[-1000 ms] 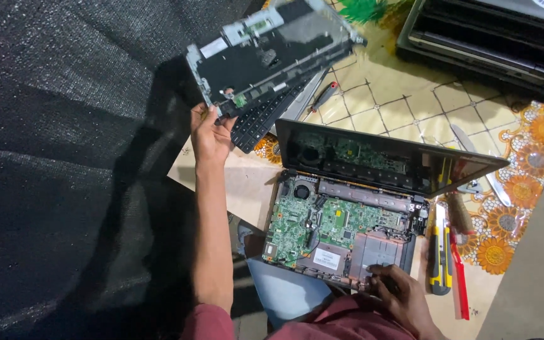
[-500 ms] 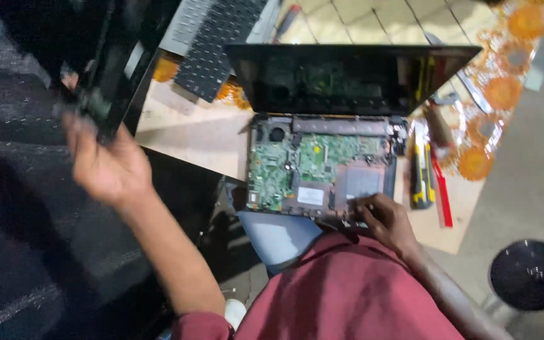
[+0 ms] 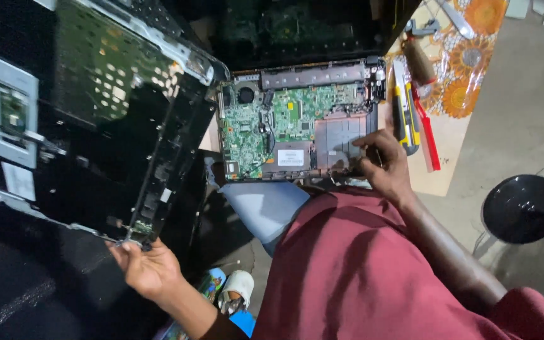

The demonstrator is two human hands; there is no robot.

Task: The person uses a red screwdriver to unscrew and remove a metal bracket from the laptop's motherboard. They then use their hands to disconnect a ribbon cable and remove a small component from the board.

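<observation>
The laptop's top cover (image 3: 96, 119) is already off, held up left of the opened laptop base (image 3: 297, 119) by the left hand (image 3: 146, 271), fingers pinched on its lower edge. The green motherboard (image 3: 266, 129) lies bare, still mounted. The right hand (image 3: 382, 164) rests curled on the base's right corner, beside a yellow utility knife (image 3: 405, 116).

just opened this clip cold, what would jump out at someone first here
The opened laptop base at top centre, its green circuit board bare, draws the eye first; the right hand rests on its near right corner. At left, the left hand holds up a big black cover panel by its lower edge. A yellow utility knife lies right of the laptop.
</observation>
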